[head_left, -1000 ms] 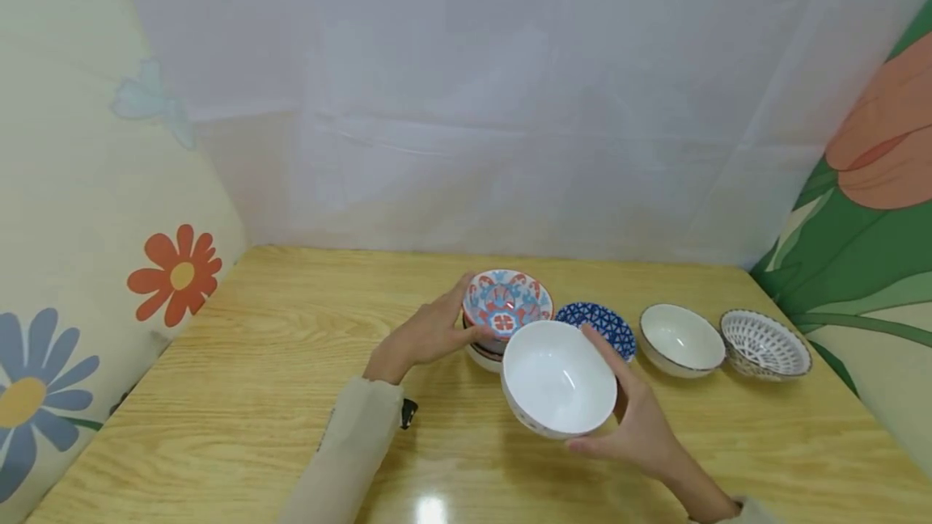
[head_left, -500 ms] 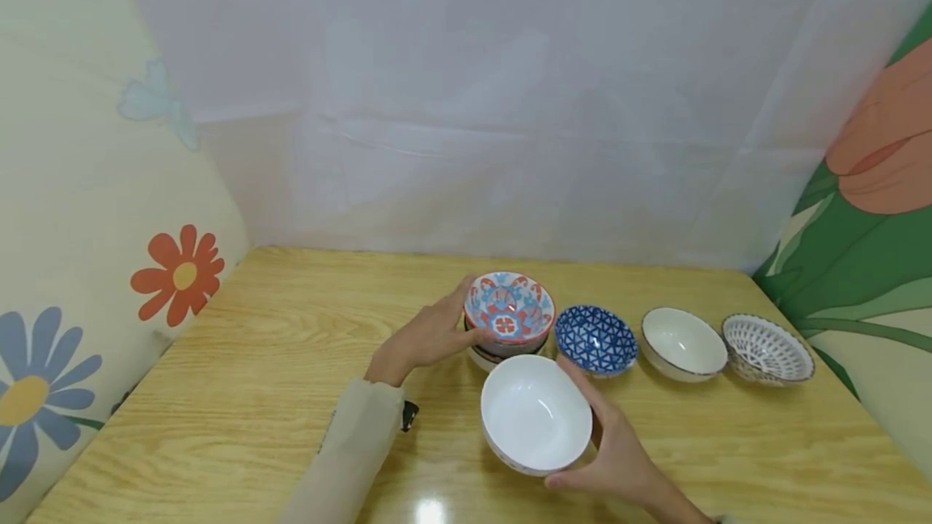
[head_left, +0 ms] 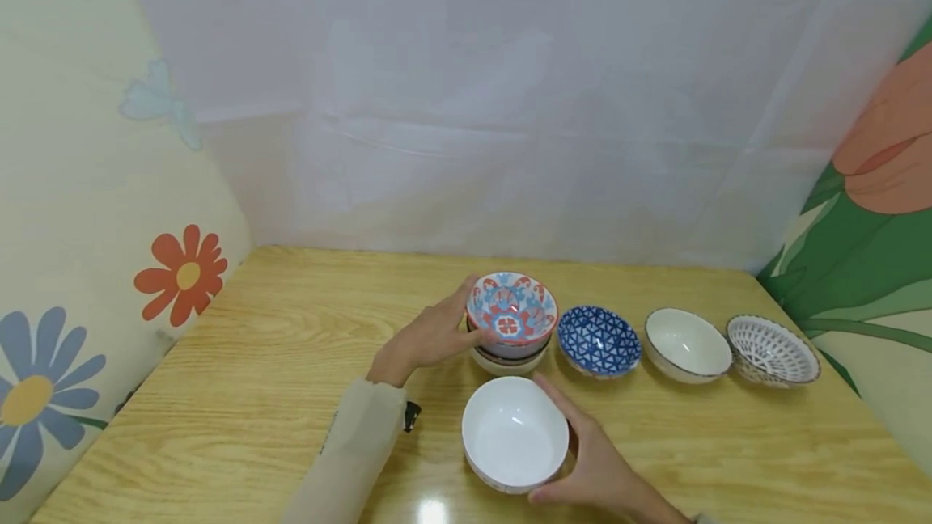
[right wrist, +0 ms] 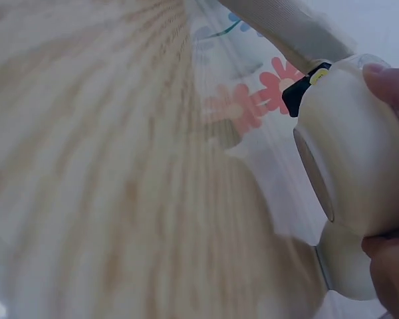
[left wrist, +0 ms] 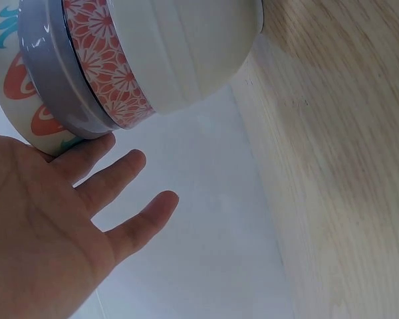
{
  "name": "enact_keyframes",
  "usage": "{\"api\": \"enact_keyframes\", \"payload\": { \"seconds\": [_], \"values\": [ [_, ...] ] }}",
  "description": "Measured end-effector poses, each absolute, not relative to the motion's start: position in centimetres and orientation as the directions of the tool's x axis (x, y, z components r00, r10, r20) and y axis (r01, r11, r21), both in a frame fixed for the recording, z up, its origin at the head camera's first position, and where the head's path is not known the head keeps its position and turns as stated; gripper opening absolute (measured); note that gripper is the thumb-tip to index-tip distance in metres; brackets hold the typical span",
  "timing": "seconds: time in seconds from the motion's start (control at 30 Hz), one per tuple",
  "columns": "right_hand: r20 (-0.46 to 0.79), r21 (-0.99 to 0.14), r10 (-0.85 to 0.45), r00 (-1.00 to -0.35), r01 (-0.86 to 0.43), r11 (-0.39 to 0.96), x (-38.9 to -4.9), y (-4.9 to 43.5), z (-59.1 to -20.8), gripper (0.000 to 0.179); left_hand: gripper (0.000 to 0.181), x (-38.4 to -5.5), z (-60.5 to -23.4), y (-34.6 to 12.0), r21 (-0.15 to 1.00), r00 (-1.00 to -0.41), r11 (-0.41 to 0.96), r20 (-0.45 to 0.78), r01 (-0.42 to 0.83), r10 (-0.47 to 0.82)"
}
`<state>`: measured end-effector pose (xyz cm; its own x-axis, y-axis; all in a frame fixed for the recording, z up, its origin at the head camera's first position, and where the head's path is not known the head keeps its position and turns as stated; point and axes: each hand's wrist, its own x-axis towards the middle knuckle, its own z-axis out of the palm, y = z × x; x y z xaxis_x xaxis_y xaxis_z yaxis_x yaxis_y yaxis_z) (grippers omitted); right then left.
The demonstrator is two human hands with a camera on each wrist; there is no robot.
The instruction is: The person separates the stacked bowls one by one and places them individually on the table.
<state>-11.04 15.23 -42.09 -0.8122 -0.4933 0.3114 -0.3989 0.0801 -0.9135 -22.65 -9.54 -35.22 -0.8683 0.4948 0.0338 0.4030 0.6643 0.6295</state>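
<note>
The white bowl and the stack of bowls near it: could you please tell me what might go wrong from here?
First, the white bowl is held above the table by the right hand alone, so it may slip and chip. Second, the left hand grips the stack of bowls near its top; an uneven push could make it slide, perhaps against the blue bowl close beside it.
</note>
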Motion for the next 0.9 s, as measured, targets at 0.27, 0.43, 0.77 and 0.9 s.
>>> {"api": "enact_keyframes", "payload": {
  "seconds": [0.27, 0.43, 0.77, 0.9],
  "values": [
    [0.321, -0.904, -0.498, -0.805, -0.418, 0.092, -10.8, 15.0, -43.0, 0.112, 0.098, -22.5, -35.2, -9.1, 0.636, -0.875, 0.671, 0.012, 0.381, 0.485],
    [0.316, -0.886, -0.487, -0.815, -0.436, 0.155, -10.7, 14.9, -43.4, 0.114, 0.098, -22.4, -35.1, -9.0, 0.636, -0.876, 0.675, 0.000, 0.373, 0.483],
    [0.289, -0.880, -0.504, -0.814, -0.434, 0.195, -10.9, 14.9, -43.6, 0.118, 0.098, -22.6, -35.0, -9.1, 0.634, -0.876, 0.679, -0.007, 0.369, 0.483],
    [0.236, -0.901, -0.526, -0.817, -0.387, 0.196, -11.4, 15.1, -43.5, 0.119, 0.097, -22.7, -35.1, -9.3, 0.636, -0.875, 0.672, 0.010, 0.379, 0.484]
  ]
}}
